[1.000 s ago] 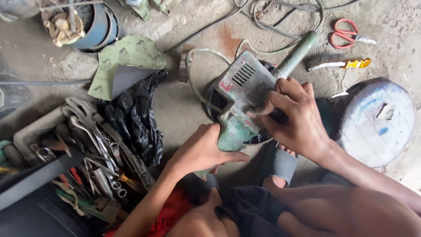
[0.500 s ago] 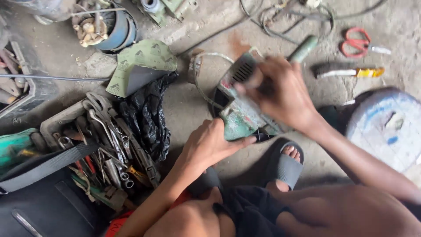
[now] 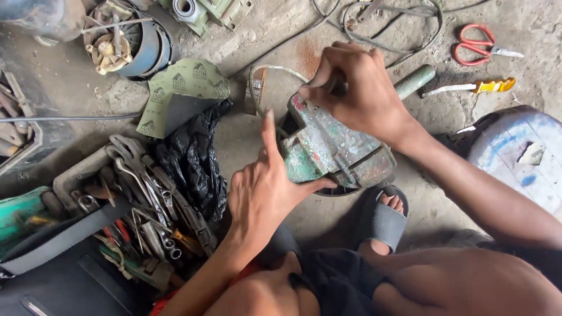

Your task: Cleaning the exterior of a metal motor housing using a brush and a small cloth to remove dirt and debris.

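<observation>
Head view. The grinder (image 3: 331, 149) lies on the concrete floor (image 3: 275, 41), just above the sandalled foot (image 3: 383, 219), and now shows its worn, paint-flecked green underside. Half a second ago its vented grey face was up, so the tool has been rolled over; judged from this, the work has passed to the underside.

The right hand (image 3: 357, 93) is closed over the grinder's far end, fingers curled around it; before, it lay across the middle of the body. The left hand (image 3: 266, 187) steadies the near-left edge: thumb under the casing, forefinger raised against the side, the other fingers loosely bent. It was flatter on the casing earlier.

The side handle (image 3: 414, 81) projects up-right of the grinder. Scissors (image 3: 477, 45) and a yellow-handled knife (image 3: 468, 88) lie further right. The black bag (image 3: 193, 158) and the tray of spanners (image 3: 140, 193) sit left of the grinder, unchanged relative to it; the camera has shifted.
</observation>
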